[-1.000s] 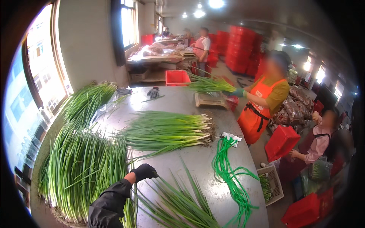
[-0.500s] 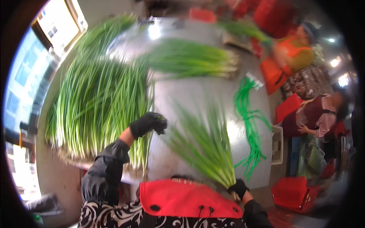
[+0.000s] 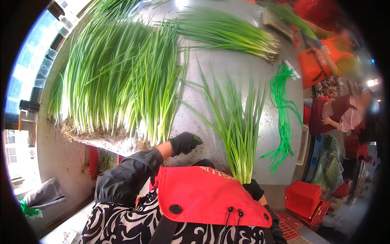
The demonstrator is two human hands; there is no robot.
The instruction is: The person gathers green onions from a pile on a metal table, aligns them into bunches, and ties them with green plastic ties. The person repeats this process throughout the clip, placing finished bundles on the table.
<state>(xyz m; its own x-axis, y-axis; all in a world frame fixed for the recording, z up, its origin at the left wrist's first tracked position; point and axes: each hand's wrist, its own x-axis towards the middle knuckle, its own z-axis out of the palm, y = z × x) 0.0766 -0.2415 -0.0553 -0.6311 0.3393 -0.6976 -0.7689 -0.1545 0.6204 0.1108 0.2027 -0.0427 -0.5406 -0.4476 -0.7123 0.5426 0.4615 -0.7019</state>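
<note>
No packages, labels, signs or screens clearly visible.

Scallion-strewn steel table [image 3: 260,77], green ties [image 3: 282,110]

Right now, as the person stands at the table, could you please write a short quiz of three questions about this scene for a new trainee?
1. True or false: the left hand wears a black glove.
2. Which thing lies on the metal table just right of the bunch of green onions that the right hand grips at its root end?
A. a heap of green tie bands
B. a knife
C. a red crate
3. Fill in: the large pile of green onions lies on the person's ____ side.

Key:
1. True.
2. A, the green tie bands.
3. Left.
</note>
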